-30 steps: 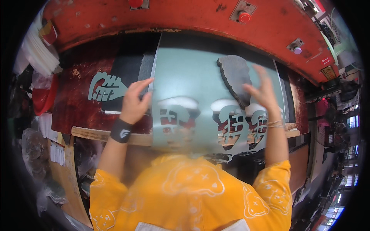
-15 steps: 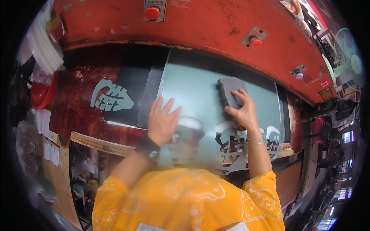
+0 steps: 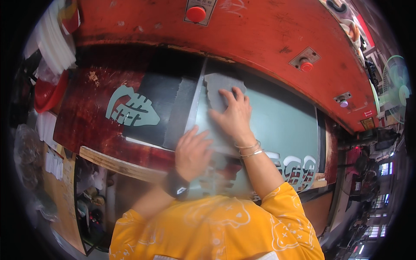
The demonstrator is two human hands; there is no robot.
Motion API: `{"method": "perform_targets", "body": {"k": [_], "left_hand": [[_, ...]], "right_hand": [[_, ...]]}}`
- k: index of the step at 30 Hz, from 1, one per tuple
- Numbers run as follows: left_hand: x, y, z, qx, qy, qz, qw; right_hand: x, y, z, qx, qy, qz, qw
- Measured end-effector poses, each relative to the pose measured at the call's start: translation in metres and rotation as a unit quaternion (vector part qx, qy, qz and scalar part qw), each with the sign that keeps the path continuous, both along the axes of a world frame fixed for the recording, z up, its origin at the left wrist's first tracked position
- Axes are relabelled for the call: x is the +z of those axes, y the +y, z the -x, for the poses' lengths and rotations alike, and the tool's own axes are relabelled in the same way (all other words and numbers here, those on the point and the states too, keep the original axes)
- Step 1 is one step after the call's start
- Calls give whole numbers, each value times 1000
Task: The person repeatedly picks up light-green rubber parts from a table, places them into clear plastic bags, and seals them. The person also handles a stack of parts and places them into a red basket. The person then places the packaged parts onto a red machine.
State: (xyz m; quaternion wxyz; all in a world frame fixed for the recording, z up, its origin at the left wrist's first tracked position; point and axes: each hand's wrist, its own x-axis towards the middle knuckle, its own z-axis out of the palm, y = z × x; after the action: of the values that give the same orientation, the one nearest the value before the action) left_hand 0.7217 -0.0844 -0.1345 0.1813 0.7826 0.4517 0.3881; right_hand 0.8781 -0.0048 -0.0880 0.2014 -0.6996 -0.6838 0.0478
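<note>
- Grey scalloped slab [image 3: 220,82] is lying beneath the right hand [image 3: 236,115], whose fingers are resting wide apart; whether they are gripping, one cannot tell.
- Left hand [image 3: 190,156] is showing blurred nearby, its fingers slightly parted.
- Green sheet [image 3: 281,119] is bearing the slab near its left edge.
- Green cutout [image 3: 145,119] is lying farther left, over the bench [image 3: 89,115].

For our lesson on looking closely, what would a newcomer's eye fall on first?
Probably the red panel across the top, with its red buttons. Below, the right hand rests on a gray block near the left edge of the green sheet. A green cutout lies farther left.
</note>
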Motion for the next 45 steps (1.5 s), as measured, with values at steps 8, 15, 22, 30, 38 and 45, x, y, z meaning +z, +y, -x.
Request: {"method": "perform_targets", "body": {"k": [8,15,22,30,38,45], "left_hand": [[4,3,1,1,3,26,1000],[10,9,3,-17,1,68,998],[21,1,19,-102,-70,66,990],[20,-64,12,-155,4,28,988],[-21,-63,7,-102,-20,-22,994],[-17,-67,4,-72,17,-18,997]], "right_hand": [[7,-16,-4,51,-24,9,998],[7,-19,-16,99,4,45,994],[-1,-60,-150,-6,165,-132,977],[38,-110,-308,-311,120,-539,773],[75,-103,-351,-421,64,-501,754],[11,-224,-233,-160,211,-394,880]]}}
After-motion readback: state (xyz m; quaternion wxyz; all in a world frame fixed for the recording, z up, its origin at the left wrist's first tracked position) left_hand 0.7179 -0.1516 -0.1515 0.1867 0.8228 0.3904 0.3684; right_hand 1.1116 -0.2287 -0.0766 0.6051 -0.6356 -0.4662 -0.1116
